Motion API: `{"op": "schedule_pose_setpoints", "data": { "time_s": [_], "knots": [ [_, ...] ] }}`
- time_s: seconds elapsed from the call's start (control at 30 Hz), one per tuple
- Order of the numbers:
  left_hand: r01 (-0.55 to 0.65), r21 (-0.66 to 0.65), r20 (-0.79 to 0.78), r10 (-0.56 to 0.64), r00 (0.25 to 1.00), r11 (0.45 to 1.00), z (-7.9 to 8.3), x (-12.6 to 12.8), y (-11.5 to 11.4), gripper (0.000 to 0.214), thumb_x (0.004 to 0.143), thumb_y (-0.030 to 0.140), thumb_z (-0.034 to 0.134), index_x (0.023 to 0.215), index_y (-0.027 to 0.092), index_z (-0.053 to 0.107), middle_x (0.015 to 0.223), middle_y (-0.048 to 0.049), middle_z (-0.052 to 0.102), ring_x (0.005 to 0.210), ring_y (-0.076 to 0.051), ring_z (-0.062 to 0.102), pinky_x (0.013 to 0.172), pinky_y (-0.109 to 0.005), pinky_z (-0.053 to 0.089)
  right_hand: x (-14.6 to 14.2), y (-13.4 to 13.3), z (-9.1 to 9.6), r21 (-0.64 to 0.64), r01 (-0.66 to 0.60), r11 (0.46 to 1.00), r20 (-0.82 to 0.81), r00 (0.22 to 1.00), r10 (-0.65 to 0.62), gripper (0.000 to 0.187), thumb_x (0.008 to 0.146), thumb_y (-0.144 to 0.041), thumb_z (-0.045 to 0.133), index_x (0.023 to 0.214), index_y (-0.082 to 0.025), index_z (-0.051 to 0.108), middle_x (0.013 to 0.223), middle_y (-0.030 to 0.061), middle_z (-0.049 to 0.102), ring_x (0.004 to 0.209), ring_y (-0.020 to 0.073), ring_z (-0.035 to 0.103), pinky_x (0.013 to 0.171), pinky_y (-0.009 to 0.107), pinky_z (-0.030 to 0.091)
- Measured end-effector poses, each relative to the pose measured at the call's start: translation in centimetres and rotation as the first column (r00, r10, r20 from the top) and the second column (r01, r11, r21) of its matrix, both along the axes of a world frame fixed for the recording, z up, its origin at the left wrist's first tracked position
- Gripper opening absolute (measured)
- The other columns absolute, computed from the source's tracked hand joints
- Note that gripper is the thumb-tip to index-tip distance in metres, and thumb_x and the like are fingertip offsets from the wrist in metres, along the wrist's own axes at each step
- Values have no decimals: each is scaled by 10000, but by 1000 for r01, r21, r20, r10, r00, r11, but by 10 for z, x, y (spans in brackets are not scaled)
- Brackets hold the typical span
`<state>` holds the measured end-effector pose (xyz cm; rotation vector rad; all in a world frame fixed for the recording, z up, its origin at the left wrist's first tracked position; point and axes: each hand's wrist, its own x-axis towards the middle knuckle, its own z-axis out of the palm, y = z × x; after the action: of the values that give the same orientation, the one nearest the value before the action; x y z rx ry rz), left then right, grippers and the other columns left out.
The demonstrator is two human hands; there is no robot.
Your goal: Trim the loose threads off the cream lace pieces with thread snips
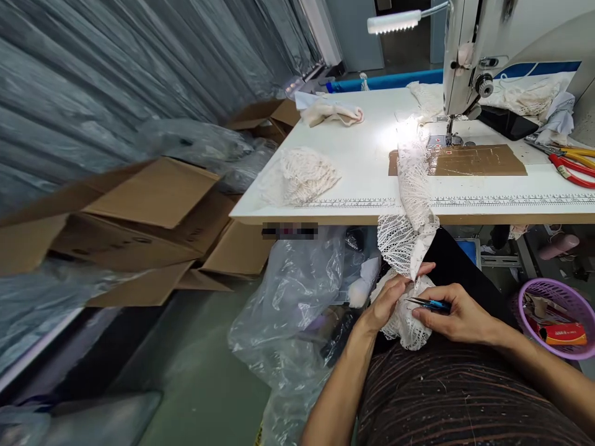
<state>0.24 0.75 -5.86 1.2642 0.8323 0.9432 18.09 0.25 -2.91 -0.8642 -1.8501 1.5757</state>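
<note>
A long strip of white lace (413, 192) runs from beside the sewing machine's (450, 111) needle, over the table edge and down to my lap. My left hand (388, 303) grips the lower part of this lace with its fingers closed. In my right hand (458, 313) are small blue thread snips (434, 304), their pointed metal blades directed left at the lace beside my left fingers. Whether the blades touch the fabric I cannot tell. Under the lace, a brown taped cardboard strip (488, 160) lies on the white table (362, 155).
Bunched lace (307, 176) sits on the table's left, with folded cloth (331, 113) behind. Red-handled pliers (569, 170) and a black phone-like object (509, 122) lie right. Open cardboard boxes (149, 192) and clear plastic (297, 291) are at left; a purple basket (555, 291) stands low right.
</note>
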Motion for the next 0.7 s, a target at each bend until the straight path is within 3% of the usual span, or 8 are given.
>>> {"op": "schedule_pose_setpoints", "data": {
  "time_s": [0.07,0.13,0.2,0.3,0.5,0.7],
  "knots": [
    [67,-32,135,-62,989,997,1,7,3,510,768,643,648,996,205,773,1155,-127,719,1135,-332,632,1018,-457,458,2,1,-1,16,0,1000,3,1000,0,279,896,-366,570,790,-147,707,669,-7,517,614,111,415,575,235,379],
    [61,-67,209,-46,977,996,2,8,3,386,693,549,775,802,180,752,979,-108,742,957,-284,676,871,-392,516,4,2,0,21,-5,1000,0,1000,5,280,892,-375,575,817,-151,724,686,-2,529,623,114,426,582,236,384],
    [-27,-133,199,53,979,991,2,4,1,371,629,494,849,699,163,696,808,-63,720,762,-201,655,711,-302,509,7,4,1,-7,-5,1000,12,1000,5,295,890,-401,577,842,-150,725,682,-3,530,611,112,422,574,236,378],
    [-157,-239,80,181,980,958,3,-6,-4,380,609,462,883,700,156,677,661,-5,666,570,-107,558,556,-222,433,11,9,-1,-53,44,998,79,996,-40,371,900,-482,549,844,-148,699,669,-7,523,581,109,402,541,238,347],
    [-242,-224,-114,222,968,944,9,-14,-11,359,663,481,849,799,156,778,746,-51,750,638,-143,623,618,-246,478,11,23,-6,56,112,992,267,956,-123,629,994,-602,265,823,-155,673,583,-21,428,556,124,385,536,250,294],
    [-238,-136,-152,217,964,962,12,-14,-11,347,705,502,806,813,172,807,815,-78,785,763,-195,670,732,-282,509,0,29,-4,184,31,982,332,939,-92,546,1009,-534,312,777,-165,640,595,-21,482,538,112,379,550,254,275]
  ]
}}
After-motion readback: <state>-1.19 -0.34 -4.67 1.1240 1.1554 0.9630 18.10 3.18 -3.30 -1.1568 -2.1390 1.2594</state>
